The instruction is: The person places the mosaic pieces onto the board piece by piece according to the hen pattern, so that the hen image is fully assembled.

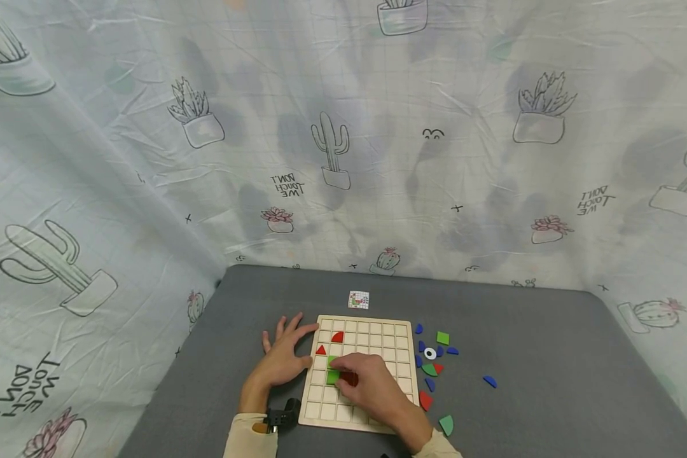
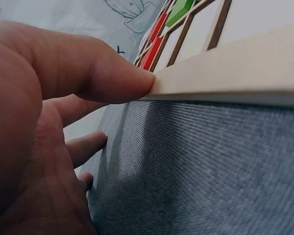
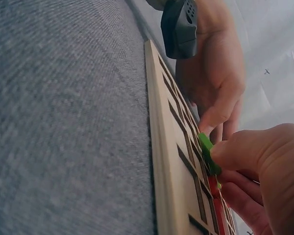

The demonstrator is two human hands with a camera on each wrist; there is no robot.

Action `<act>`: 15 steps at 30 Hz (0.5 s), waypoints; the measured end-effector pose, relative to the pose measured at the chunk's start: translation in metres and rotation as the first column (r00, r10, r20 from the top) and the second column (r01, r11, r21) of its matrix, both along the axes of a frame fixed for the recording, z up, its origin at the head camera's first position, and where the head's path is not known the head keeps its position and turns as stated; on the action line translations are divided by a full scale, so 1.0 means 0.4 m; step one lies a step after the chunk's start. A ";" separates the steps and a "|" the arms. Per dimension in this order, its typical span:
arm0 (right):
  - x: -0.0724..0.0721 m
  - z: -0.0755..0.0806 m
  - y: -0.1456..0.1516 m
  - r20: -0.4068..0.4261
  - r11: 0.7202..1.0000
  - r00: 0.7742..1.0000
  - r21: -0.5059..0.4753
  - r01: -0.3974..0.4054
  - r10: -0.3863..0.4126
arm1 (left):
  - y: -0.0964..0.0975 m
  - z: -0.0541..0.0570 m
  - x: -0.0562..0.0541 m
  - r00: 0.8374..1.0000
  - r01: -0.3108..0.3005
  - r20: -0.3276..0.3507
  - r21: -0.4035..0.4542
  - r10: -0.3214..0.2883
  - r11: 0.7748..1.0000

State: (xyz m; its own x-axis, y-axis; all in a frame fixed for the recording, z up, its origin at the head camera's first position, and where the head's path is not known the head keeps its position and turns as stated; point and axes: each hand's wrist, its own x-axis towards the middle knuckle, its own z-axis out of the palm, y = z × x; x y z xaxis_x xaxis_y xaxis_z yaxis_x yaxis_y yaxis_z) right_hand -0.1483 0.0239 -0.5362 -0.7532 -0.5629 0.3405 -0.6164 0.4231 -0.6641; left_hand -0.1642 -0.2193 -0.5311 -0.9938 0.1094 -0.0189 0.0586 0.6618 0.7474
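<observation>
Two hands are at work over a gridded wooden board [image 1: 320, 412]. Nearest, the right hand [image 1: 373, 386] has its thumb and fingertips clamped on the near green square [image 1: 332, 378]; whether that piece sits fully down in its cell I cannot tell. The left hand [image 1: 283, 362] has its fingers spread apart, with thumb and forefinger touching the board's left side, seemingly to steady it

A dark red piece [image 1: 350, 378] shows under the right palm, part hidden. Just beyond the clamped piece lies the far green square [image 1: 331, 361], partly covered by a fingertip. Farther up the grid, a red triangle [image 1: 320, 350] and a red quarter circle [image 1: 337, 337] occupy cells. So a handful of pieces are on the board, and most visible cells are bare: I judge it an early stage

Left to place, perhaps, are those lying right of the board on the grey table [image 1: 541, 356]: from near to far, a green quarter circle [image 1: 446, 425], a red quarter piece [image 1: 425, 400], several blue half-rounds [image 1: 490, 381], a white ring [image 1: 430, 353] and a loose green square [image 1: 443, 338]

Past the board's far edge lies a small patterned card [image 1: 359, 299], probably the guide, with a cactus-print curtain [image 1: 378, 210] behind
</observation>
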 end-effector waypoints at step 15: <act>0.001 -0.011 -0.004 -0.042 1.000 0.999 0.014 0.025 -0.024 | -0.002 -0.006 -0.002 1.000 0.005 0.001 -0.001 -0.005 1.000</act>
State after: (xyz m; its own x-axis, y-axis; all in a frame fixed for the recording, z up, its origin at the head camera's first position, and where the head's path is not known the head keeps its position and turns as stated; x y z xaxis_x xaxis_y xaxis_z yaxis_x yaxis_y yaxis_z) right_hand -0.1480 0.0222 -0.5405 -0.7521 -0.5495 0.3640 -0.6328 0.4475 -0.6319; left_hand -0.1652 -0.2202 -0.5336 -0.9932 0.1142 -0.0204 0.0609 0.6625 0.7466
